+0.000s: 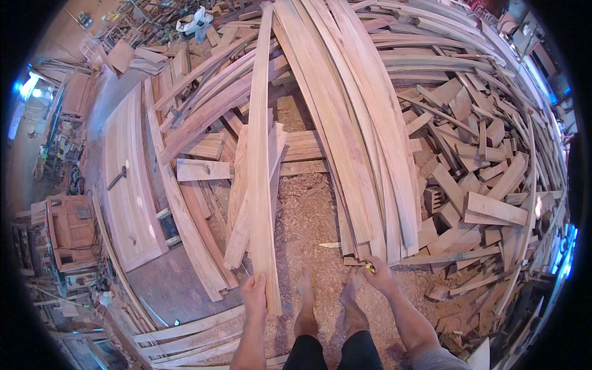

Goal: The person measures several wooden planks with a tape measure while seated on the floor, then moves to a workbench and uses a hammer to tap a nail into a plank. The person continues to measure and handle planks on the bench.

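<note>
My left hand [254,291] is closed at the left edge of a long narrow board [264,185], close to its near end. A thin, light sliver pokes up beside its fingers, too small to name. In my right hand [380,279] is a small yellow and black tape measure [370,267], mostly covered by the fingers. It is right by the near ends of a stack of long planks [348,135]. Under the left board lie shorter boards [237,203], crossing at a slant.
Offcuts are heaped in a large pile [475,160] on the right. At left, a hammer [116,177] rests on a wide wooden panel [132,216]. Sawdust and shavings [302,216] cover the floor around my bare feet. More slats [191,336] lie at the lower left.
</note>
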`<state>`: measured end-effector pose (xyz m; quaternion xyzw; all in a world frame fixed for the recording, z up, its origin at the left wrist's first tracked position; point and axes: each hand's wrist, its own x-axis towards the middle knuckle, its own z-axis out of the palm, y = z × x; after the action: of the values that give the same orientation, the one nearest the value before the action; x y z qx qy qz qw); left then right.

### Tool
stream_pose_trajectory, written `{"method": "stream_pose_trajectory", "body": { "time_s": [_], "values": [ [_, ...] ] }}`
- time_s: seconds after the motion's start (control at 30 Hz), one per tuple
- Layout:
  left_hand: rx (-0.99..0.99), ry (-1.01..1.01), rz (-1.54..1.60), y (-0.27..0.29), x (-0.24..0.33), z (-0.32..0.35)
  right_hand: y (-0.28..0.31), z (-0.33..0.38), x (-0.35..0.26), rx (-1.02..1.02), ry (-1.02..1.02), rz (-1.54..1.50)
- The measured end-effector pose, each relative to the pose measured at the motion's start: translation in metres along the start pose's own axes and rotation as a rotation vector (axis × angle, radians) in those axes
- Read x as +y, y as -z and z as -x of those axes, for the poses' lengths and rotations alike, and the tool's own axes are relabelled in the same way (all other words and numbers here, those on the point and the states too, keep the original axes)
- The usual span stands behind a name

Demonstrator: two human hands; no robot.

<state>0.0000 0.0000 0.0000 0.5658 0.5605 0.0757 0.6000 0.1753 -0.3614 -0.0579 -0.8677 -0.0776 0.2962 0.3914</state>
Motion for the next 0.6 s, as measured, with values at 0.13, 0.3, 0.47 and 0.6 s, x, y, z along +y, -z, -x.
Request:
{"method": "stream_pose_trajectory", "body": {
  "time_s": [0.13,0.3,0.47,0.6],
  "values": [
    [0.078,-0.035,-0.282,0.023,-0.032,-0.008,-0.011,0.036,0.068,-0.028,-0.19,0.062],
    [0.025,-0.232,-0.308,0.026,-0.081,-0.183,-0.063,-0.082,0.15,0.222,-0.236,0.317],
    [0.517,-0.744,-0.874,-0.055,-0.152,-0.254,-0.097,-0.167,0.189,0.218,-0.222,0.639],
    [-0.166,-0.356,-0.251,-0.197,-0.21,-0.235,-0.105,-0.194,0.199,0.128,-0.093,0.846]
  ]
}}
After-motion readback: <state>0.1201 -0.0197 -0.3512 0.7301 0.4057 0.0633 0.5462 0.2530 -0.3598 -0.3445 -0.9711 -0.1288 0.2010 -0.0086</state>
